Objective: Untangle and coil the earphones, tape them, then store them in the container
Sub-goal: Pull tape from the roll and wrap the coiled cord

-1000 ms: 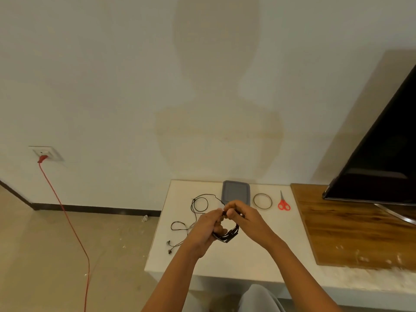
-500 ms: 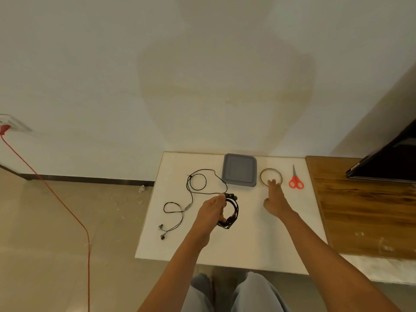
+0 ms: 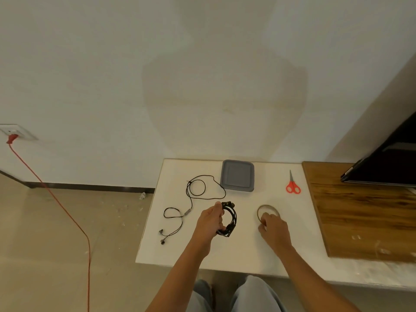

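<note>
My left hand point(image 3: 210, 222) grips a coiled black earphone bundle point(image 3: 230, 218) just above the middle of the white table point(image 3: 247, 251). A second black earphone set point(image 3: 191, 199) lies loose and uncoiled on the table's left side, its buds near the left edge. My right hand point(image 3: 273, 228) holds the tape roll point(image 3: 267, 209), a thin ring lying on the table right of the bundle; its fingers curl over the ring's near edge. The grey container point(image 3: 237, 175) with its lid on sits at the back of the table.
Red-handled scissors point(image 3: 293, 184) lie at the back right of the white table. A wooden board point(image 3: 360, 212) adjoins the table on the right, with a dark screen point(image 3: 387, 161) above it. A red cable point(image 3: 56, 199) runs from a wall socket down over the floor at left.
My right hand left the coiled bundle, reached back to the tape roll and drew it nearer on the table. My left hand keeps the bundle. The camera tilted down.
</note>
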Action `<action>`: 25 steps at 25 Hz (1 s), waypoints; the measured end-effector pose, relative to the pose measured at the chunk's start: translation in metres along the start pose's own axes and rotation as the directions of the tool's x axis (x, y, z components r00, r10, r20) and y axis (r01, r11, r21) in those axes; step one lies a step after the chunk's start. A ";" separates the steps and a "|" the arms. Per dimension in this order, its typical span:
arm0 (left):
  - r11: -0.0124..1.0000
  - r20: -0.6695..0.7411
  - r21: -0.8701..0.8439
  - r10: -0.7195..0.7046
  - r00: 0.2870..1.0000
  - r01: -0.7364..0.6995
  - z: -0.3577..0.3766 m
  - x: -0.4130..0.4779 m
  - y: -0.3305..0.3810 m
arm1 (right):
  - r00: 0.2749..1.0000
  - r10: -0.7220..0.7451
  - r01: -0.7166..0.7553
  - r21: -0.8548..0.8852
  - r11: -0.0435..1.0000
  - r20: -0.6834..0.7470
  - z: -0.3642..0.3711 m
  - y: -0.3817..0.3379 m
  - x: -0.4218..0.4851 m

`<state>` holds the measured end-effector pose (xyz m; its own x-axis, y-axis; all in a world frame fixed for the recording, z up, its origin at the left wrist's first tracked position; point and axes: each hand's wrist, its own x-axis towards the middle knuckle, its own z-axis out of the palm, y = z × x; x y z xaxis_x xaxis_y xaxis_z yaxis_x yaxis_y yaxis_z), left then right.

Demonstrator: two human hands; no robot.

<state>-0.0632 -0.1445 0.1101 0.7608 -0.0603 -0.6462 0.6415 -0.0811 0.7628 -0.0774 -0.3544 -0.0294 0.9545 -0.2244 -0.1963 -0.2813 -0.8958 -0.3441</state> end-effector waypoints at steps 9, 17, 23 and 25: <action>0.917 -0.157 0.074 0.398 0.904 -0.391 -0.015 -0.084 0.042 | 0.993 0.001 -0.107 0.901 0.420 0.117 -0.149 -0.113 -0.086; 0.619 -0.039 0.297 0.768 0.639 -0.727 -0.052 -0.163 0.077 | 0.960 -0.276 0.011 0.980 0.198 0.045 -0.236 -0.173 -0.176; 0.559 0.026 0.230 0.815 0.579 -0.797 -0.061 -0.214 0.075 | 0.940 -0.320 -0.024 0.960 0.278 0.116 -0.260 -0.196 -0.211; 0.526 0.071 0.269 0.824 0.562 -0.807 -0.065 -0.221 0.076 | 0.933 -0.327 -0.032 0.937 0.347 0.153 -0.269 -0.203 -0.220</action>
<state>-0.1766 -0.0724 0.3126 0.9491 -0.1712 0.2643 -0.3025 -0.2618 0.9165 -0.2038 -0.2268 0.3309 0.9670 0.1424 -0.2113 -0.2210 0.0557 -0.9737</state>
